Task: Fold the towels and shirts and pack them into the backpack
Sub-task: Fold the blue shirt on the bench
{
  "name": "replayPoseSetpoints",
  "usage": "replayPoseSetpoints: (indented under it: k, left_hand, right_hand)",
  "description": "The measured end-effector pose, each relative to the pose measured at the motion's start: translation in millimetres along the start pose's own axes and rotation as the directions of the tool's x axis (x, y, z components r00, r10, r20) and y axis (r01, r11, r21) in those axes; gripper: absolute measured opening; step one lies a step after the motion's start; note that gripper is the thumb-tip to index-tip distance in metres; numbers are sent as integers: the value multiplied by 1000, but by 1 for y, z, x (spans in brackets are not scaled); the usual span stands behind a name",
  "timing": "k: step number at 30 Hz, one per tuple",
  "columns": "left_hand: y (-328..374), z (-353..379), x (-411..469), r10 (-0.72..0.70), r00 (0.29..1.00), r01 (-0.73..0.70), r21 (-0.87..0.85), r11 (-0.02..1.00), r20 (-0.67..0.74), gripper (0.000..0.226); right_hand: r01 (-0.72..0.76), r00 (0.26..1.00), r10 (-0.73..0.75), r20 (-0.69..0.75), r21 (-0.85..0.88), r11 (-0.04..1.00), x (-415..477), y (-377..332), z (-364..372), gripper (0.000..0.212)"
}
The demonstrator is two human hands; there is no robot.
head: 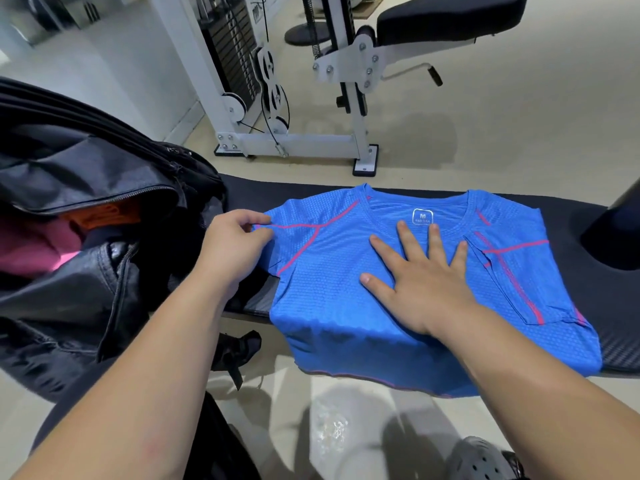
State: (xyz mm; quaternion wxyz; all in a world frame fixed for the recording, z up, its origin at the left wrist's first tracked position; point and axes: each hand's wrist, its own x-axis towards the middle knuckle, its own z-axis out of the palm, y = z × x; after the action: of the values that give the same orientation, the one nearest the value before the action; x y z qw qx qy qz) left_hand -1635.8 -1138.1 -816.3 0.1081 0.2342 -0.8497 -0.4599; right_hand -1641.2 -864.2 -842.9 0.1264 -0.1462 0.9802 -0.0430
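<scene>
An open black backpack [86,188] slumps at nine o'clock on the left end of the padded table [616,344], with pink cloth [31,251] and orange fabric [104,213] showing in its mouth. Just to its right, the person's left hand [232,244] pinches the edge of the left sleeve [277,244] of a blue shirt [346,323] between thumb and forefinger. The shirt lies spread across the table from the centre toward three o'clock, its collar at twelve and its hem hanging over the near edge at six. The right hand [426,285] lies open on the chest, fingers spread and palm down, just below the size label [422,216]. At three o'clock the other sleeve is already turned in over the body.

The step in hand looks to be folding the left sleeve inward. It would go best with the right palm pinning the cloth while the sleeve is carried toward three o'clock, the crease running straight from twelve to six to mirror the folded side, then smoothed flat.

The frame's left edge cuts off the backpack, and shadow hides most of its contents. Whether the pink and orange pieces are towels or shirts cannot be told. The small print on the label is unreadable.
</scene>
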Motion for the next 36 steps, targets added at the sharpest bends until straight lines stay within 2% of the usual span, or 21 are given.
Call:
replayPoseSetpoints:
  k: [1, 3, 5, 7, 12, 18, 20, 24, 26, 29, 31, 34, 36]
  left_hand:
    - [0, 0, 0, 7, 1000, -7, 38, 999, 11, 24]
    - [-2, -1, -1, 77, 997, -76, 223, 972, 5, 35]
    - [-7, -1, -1, 205, 979, -191, 440, 878, 17, 39]
    - [-11, 2, -1, 239, 970, -220, 576, 788, 44, 45]
    - [-12, 14, 0, 177, 984, -141, 625, 768, 4, 21]
    - [-18, 20, 0, 300, 953, -272, 546, 793, 39, 7]
    - [-14, 20, -4, 333, 943, -303, 455, 838, 14, 6]
    - [2, 16, -6, 161, 983, -150, 127, 981, -86, 8]
    - [5, 16, -4, 52, 994, -56, -32, 998, -100, 7]
    - [10, 13, -2, -42, 996, 22, -231, 973, -83, 15]
    - [10, 10, -2, -70, 997, 56, -272, 961, -40, 27]
    - [9, 10, -3, -60, 997, 71, -244, 967, 49, 47]
    - [11, 11, -5, -58, 995, 79, -260, 962, 87, 49]
  right_hand:
    - [-1, 1000, 1, 1, -1, 1000, 0, 0, 0, 74]
    - [-3, 1000, 3, 10, 0, 1000, 0, 0, -2, 74]
    - [-7, 1000, 7, 17, 0, 1000, -1, 1, -3, 73]
    - [-8, 1000, 8, 19, -5, 1000, -1, 0, -3, 73]
    - [-6, 1000, 6, 12, -14, 1000, -1, 0, -2, 73]
    - [0, 1000, 0, -6, -17, 1000, -2, 0, -1, 73]
    - [4, 1000, -5, -12, -14, 1000, -2, 1, 0, 73]
    - [11, 1000, -11, -10, -6, 1000, -1, 2, 0, 73]
    - [12, 1000, -12, -11, -2, 1000, -1, 2, 0, 73]
    - [12, 1000, -12, -11, -2, 1000, -1, 2, 0, 73]
    - [12, 1000, -12, -11, -5, 1000, -1, 2, 0, 72]
    - [8, 1000, -8, -11, -9, 1000, -1, 2, 0, 72]
    - [6, 1000, -6, -9, -10, 1000, -1, 2, 0, 72]
